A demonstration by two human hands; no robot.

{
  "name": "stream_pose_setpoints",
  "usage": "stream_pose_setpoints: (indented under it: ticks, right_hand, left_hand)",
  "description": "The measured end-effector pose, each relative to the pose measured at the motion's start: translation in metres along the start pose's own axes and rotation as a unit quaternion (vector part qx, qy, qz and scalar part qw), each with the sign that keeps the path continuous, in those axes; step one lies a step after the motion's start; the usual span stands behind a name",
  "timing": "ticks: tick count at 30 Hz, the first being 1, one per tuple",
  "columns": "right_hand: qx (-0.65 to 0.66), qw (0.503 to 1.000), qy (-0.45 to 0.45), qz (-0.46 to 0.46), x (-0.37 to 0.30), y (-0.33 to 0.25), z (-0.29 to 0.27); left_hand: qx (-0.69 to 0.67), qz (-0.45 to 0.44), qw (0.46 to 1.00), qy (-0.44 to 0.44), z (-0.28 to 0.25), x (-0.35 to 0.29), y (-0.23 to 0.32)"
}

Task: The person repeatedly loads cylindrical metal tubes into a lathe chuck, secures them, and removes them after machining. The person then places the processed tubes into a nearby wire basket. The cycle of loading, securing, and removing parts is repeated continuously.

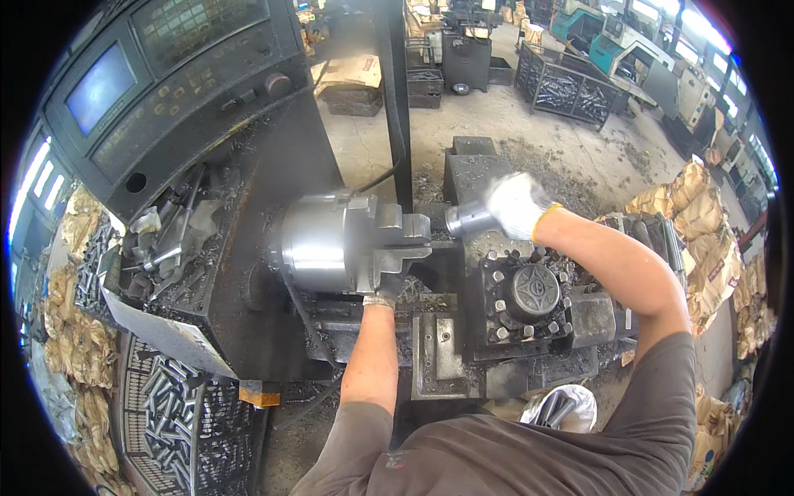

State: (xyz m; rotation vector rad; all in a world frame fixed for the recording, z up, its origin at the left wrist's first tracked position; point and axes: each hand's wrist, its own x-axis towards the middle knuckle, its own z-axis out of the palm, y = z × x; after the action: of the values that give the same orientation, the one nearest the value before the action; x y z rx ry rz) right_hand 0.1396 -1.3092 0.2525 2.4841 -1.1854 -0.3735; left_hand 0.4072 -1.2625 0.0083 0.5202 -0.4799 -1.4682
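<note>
A lathe chuck (318, 244), bright and round with stepped jaws (405, 236), stands left of the middle. My left hand (383, 291) reaches up against the lower side of the chuck by its jaws. Only the glove's cuff and part of the dark palm show, and the fingers are hidden. My right hand (519, 205), in a white glove blurred by motion, is closed on a short shiny metal cylinder (471, 218). The cylinder points at the chuck jaws, with a small gap between them. Below my right forearm sits the square tool post (533, 291) with bolts around its round cap.
At the upper left is a control panel (157, 91) with a lit screen. Loose tools (169, 240) lie on the headstock. A crate of metal rods (174, 417) stands lower left, and a white sack (571, 407) with dark rods is near my body. Metal chips litter the floor.
</note>
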Motion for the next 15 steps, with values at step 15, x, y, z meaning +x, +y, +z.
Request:
stream_pose_setpoints:
  ticks: [15]
  right_hand:
    - [0.341, 0.922, -0.158, -0.091, 0.057, -0.031, 0.073]
  left_hand:
    - [-0.126, -0.084, 0.934, 0.322, -0.019, -0.294, 0.067]
